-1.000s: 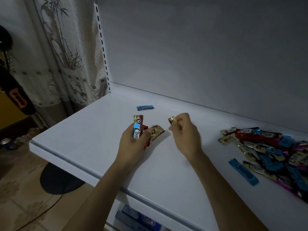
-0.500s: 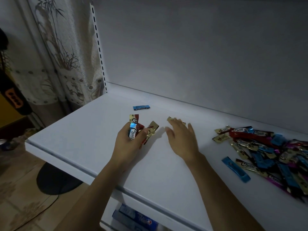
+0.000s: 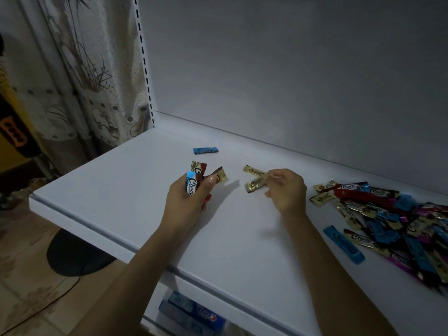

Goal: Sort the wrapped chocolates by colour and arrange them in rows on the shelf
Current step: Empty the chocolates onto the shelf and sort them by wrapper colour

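white flat shelf (image 3: 121, 185), back panel behind it. wrapped chocolates counted by location.

- back of shelf, alone: 1 small blue wrapped chocolate (image 3: 205, 150). lies flat, long axis left-right, roughly parallel to the back panel.
- left hand (image 3: 186, 202): fingers curled round a bunch of wrapped chocolates (image 3: 197, 177), raised above the shelf. visible in it are 1 blue-and-white wrapper marked "choco", 2 gold-and-brown wrappers and a red end at the bottom. at least 4, exact count not readable. the wrappers fan up and to the right out of the fist.
- right hand (image 3: 288, 190): thumb and forefinger pinched together on the right end of the lower gold wrapped chocolate (image 3: 254, 186). its long axis runs from lower left up to the fingers.
- 1 upper gold wrapped chocolate (image 3: 253, 170) lies on the shelf just behind, long axis from upper left down toward the same fingertips. the two gold pieces make a v opening leftward. whether the fingers also touch the upper one cannot be told.
- right side: loose mixed pile of wrapped chocolates (image 3: 388, 214) in gold, red, blue and purple, overlapping at many angles, too tangled to count.
- 1 long blue wrapped stick (image 3: 344, 244) lies just left of the pile, long axis upper left to lower right.
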Tool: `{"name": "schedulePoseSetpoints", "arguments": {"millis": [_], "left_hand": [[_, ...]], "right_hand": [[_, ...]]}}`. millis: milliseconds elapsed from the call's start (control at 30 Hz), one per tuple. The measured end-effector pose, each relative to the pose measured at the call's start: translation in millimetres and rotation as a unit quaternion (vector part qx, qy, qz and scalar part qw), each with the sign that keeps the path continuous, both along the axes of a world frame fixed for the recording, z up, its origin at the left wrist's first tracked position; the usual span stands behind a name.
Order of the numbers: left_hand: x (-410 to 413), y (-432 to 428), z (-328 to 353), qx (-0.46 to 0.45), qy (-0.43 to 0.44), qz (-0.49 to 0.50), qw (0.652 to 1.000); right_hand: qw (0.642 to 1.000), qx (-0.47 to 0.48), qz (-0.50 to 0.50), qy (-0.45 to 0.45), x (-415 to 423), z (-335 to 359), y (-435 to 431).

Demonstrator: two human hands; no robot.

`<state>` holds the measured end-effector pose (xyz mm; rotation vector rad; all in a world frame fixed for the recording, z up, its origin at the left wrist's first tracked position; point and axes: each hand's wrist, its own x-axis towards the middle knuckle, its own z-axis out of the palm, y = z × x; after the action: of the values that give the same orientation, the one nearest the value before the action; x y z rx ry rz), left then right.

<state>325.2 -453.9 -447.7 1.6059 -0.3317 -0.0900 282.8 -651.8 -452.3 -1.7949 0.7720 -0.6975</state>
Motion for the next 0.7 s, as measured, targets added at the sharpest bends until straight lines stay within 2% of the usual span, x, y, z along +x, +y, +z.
{"name": "schedulePoseSetpoints", "arguments": {"millis": [100,167,200,233,267,300,367,400,467,533,633,700], "left_hand": [[0.4,0.2,0.1,0.01,-0.004,-0.005,1.0],[0.0,0.8,-0.4,0.006,-0.003,-0.006,1.0],[-0.1,0.6,0.1,0.002,-0.002,-0.005,1.0],[0.0,0.1,0.2,0.002,-0.002,-0.008,1.0],[0.2,-0.3,0.0,0.005,-0.007,-0.012,1.0],[0.1,-0.4,0.1,0.009,-0.015,-0.017,1.0],[0.1,0.2,0.2,0.005,-0.032,-0.03,0.999],[0.5,0.7,0.4,0.002,-0.033,-0.032,0.999],[1.1,1.7,-0.2,0.001,-0.022,-0.021,1.0],[2.4,1.9,-1.7,0.01,-0.006,-0.005,1.0],[2.3,1.2,-0.7,0.017,0.023,-0.012,1.0],[0.9,1.4,-0.7,0.004,0.025,-0.017,1.0]], "right_hand": [[0.989,-0.132,-0.002,0.063,0.2,-8.0,2.7],[0.98,-0.194,-0.025,0.042,-4.1,0.1,12.7],[0.988,-0.155,-0.004,0.006,-5.5,6.1,20.1],[0.997,-0.055,0.048,-0.024,-6.5,14.4,29.5],[0.991,0.05,0.123,-0.022,-7.2,20.9,38.8],[0.972,0.115,0.203,-0.003,-7.9,25.2,49.0],[0.945,0.142,0.293,0.008,-6.1,25.9,62.4],[0.944,0.155,0.29,-0.015,-3.3,24.8,63.4],[0.958,0.192,0.204,-0.066,1.5,27.2,54.1],[0.982,0.14,0.101,-0.076,1.8,25.4,31.6],[0.999,-0.007,0.024,0.03,-2.1,11.3,1.5],[0.998,-0.021,0.006,0.062,-4.0,4.3,-3.3]]}}
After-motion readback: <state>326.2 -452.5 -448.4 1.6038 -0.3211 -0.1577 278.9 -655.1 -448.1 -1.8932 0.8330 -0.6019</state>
